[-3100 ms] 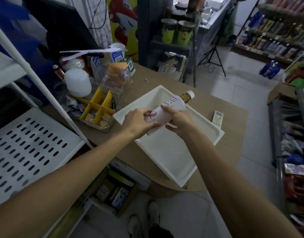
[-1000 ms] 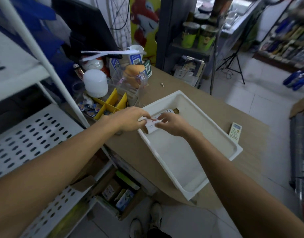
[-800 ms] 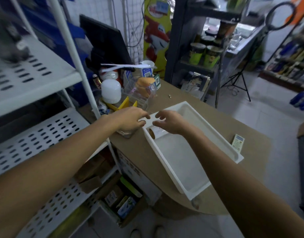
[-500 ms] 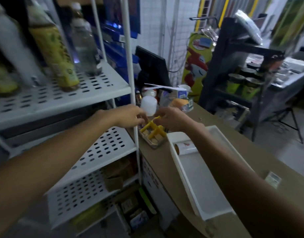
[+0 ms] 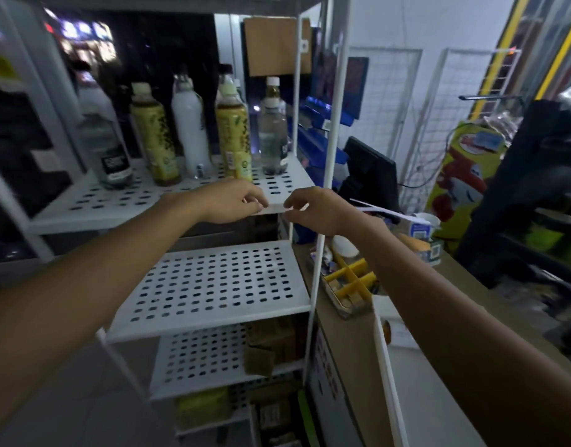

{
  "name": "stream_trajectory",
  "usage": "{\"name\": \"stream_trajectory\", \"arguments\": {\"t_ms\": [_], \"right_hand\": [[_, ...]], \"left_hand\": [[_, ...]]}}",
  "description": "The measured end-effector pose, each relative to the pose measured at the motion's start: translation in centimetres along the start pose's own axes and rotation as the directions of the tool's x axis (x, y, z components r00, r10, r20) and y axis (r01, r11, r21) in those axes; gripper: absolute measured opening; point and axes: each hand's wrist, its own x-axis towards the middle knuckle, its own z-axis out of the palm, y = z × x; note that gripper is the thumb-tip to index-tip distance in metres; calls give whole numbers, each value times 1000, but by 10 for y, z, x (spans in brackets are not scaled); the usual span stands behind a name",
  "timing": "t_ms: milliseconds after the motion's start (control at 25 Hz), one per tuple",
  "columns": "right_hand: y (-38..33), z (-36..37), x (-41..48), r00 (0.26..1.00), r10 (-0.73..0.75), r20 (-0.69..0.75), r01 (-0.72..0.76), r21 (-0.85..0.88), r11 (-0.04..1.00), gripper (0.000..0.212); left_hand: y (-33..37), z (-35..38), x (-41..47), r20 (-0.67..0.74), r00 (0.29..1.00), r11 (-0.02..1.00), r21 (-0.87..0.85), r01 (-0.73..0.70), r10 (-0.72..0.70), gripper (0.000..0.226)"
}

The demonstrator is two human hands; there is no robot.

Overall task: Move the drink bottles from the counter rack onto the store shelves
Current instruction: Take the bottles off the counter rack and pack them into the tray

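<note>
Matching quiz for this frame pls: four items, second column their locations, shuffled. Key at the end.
Column one
1. white bottle
2. yellow divider tray
3. cardboard box
4. black monitor

Column two
A. on a lower shelf, beneath the perforated middle shelf
B. right of the rack, past its front post
C. on the upper shelf, between two yellow-labelled bottles
D. on the counter, beside the rack

Pairs: 1-C, 2-D, 3-A, 4-B
</note>
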Motion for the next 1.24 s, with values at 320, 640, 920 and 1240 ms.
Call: {"name": "stream_trajectory", "arguments": {"t_ms": [320, 640, 920, 1240], "right_hand": [[-25, 3, 61, 991, -122, 51, 122, -9, 992, 33], [-13, 3, 139, 994, 22, -104, 7, 270, 963, 58], [-26, 27, 187, 962, 92, -256, 86, 605, 791, 70], [-30, 41, 189, 918, 115, -380, 177, 651, 738, 51]], "left_hand": [[-49, -26, -19, -71, 990, 993, -6, 121, -121, 30], [-125, -41, 23, -151, 984, 993, -84, 81, -93, 26], [-163, -31, 57, -207, 978, 986, -166, -3, -32, 38], [-170, -13, 65, -222, 975, 969, -243, -48, -8, 37]]}}
